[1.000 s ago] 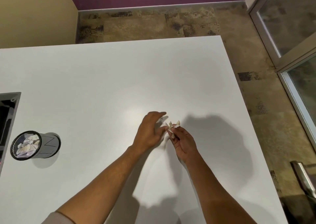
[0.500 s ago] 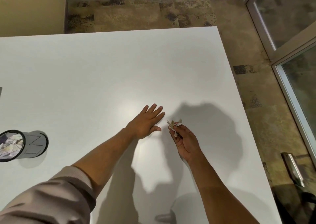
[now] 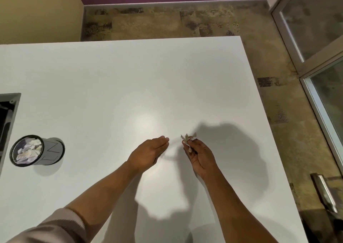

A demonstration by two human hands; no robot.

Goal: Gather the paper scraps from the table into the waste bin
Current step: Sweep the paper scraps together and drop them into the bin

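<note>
Pinching a bunch of paper scraps [image 3: 188, 140] in a fingertip grip, the right hand [image 3: 201, 156] hovers above the white tabletop [image 3: 130, 79]. Just left, the left hand [image 3: 148, 152] lies flat with fingers straight. The mesh waste bin [image 3: 35, 152], holding crumpled paper, stands far left.

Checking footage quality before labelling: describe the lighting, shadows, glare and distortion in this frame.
Head view: overhead light leaves a soft glare patch on the white table; the arms cast broad dark shadows to the right and below; the left hand is slightly motion-blurred, the right hand pinching paper scraps is sharper; wide-angle distortion tilts the waste bin outward.
</note>
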